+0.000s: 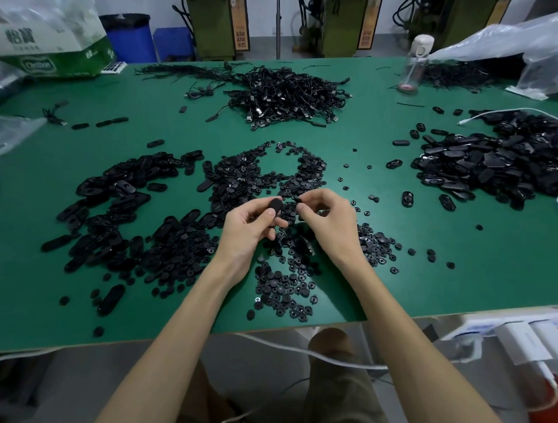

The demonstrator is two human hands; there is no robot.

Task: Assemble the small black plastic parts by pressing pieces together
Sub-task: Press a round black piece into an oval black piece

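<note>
Head camera view: above a green table [383, 216] strewn with black parts, the left hand [248, 229] pinches an oval shell [274, 206] while the right hand [327, 218] closes on a small round piece [296, 200], just apart and liable to slip into the pile if misaligned.

Green desk [396, 280] carries non-task clutter: green/white carton [51, 59] far left, clear bottle [413, 65] w/ white cap far right, plastic bags [521, 46] beside it, white cable [531, 111] at right edge. Behind desk: blue bin [131, 38], green machines [212, 19]. White charger [521, 343] hangs off near right corner.
</note>
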